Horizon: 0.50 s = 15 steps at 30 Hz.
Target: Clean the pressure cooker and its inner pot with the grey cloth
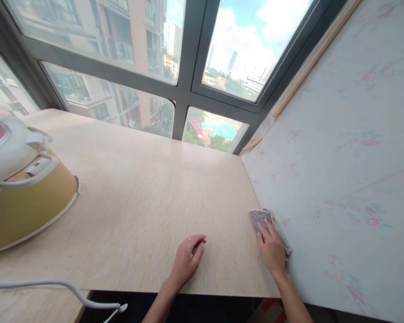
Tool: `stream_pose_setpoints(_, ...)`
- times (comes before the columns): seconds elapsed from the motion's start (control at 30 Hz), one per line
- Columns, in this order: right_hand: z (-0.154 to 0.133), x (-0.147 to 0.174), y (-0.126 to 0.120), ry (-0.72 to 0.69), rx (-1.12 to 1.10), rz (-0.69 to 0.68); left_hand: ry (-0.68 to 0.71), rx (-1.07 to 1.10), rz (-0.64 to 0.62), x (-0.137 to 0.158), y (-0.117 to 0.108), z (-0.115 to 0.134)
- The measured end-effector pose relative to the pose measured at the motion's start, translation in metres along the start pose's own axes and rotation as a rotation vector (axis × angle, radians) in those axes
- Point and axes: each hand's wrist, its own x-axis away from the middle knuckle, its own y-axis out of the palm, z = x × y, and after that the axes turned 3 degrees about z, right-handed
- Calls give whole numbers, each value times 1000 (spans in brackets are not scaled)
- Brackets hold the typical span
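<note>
Cloth [256,217] lies at the right edge of the worktop [138,211], nearer the front right corner than the back one, against the flowered wall [343,148]. Its left part is a flecked, greyish-mauve weave with a thin pale border, lying fairly flat and squared off at the far left corner. Along the wall it turns paler, a plain greyish beige, and gathers into loose folds that run toward the front edge. The middle is hidden beneath the right hand [272,249], which rests on top with fingers spread and extended, not clenched around it. Near the middle of the front edge, the left hand [187,260] is loosely curled over the worktop, thumb apart from the fingers, with nothing visible in it.
</note>
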Motion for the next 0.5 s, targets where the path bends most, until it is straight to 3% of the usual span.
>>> stream_pose_setpoints(0.13,-3,-11,-1,-85,-15,87,24,-44,-64,4,-6,-3)
stream_pose_setpoints(0.27,-34,-32,-4,-183,-183,176,0,-81,-156,7,-26,2)
stream_pose_setpoints(0.37,-72,-44,0,-235,-328,59,-45,-85,-118,9,-50,7)
stream_pose_setpoints(0.5,-129,-51,18,-287,-575,-200,10,-143,65,13,-90,13)
